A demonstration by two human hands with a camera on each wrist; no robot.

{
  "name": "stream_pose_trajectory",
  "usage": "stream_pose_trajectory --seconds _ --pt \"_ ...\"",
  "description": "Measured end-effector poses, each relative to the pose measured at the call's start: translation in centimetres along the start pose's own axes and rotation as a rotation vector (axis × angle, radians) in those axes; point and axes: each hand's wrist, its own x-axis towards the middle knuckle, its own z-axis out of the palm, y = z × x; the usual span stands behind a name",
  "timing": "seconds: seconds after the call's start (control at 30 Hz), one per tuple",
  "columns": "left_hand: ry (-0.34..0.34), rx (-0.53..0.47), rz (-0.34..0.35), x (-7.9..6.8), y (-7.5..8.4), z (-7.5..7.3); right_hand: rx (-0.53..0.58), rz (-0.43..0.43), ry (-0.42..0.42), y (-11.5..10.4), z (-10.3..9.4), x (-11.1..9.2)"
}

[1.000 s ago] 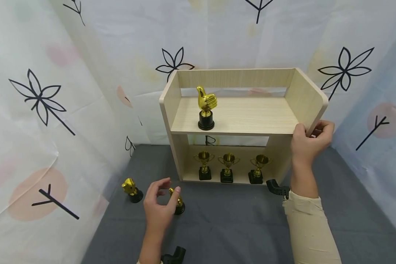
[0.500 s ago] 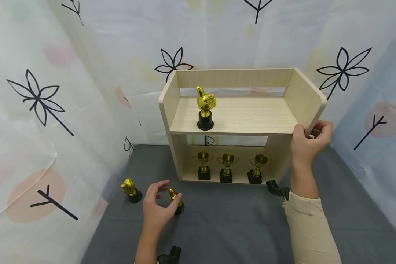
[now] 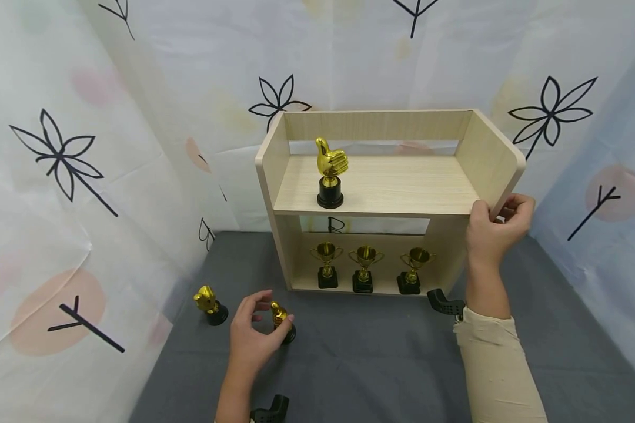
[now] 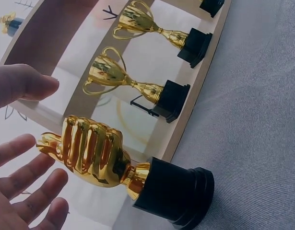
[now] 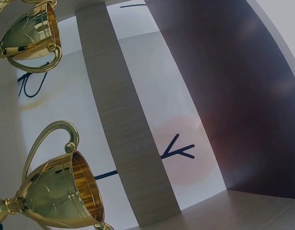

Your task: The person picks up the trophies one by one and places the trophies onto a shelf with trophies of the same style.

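Note:
A gold thumbs-up trophy on a round black base stands on the grey cloth. My left hand is beside it, thumb and fingers spread around its upper part; in the left wrist view the fingers look apart from the gold. At the wooden shelf, my right hand grips the front edge of the right side panel near the upper board. That hand is outside the right wrist view, which shows gold trophy cups and the shelf's inside.
Another thumbs-up trophy stands on the upper board, towards the left. Three gold cups with black bases, including the middle cup, line the lower board. Left of my left hand is one more gold trophy. Patterned cloth hangs around the table.
My left thumb has come down slightly, uncovering more of the trophy's gold top, and the left forearm has shifted a little left. The right hand keeps its grip on the shelf.

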Motion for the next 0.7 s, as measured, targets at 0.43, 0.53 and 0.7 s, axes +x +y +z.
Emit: stream_pose_trajectory --seconds 0.43,0.53,0.7 --pt "-0.067 -0.001 -0.031 0.0 -0.6 0.1 0.021 -0.016 -0.005 0.8 -0.1 0.2" --pt "-0.076 0.004 -0.043 0.0 -0.8 0.3 0.025 -0.023 -0.011 1.0 -0.2 0.2" --pt "-0.083 0.009 -0.055 0.0 -0.9 0.5 0.062 -0.019 -0.026 1.1 -0.4 0.2"
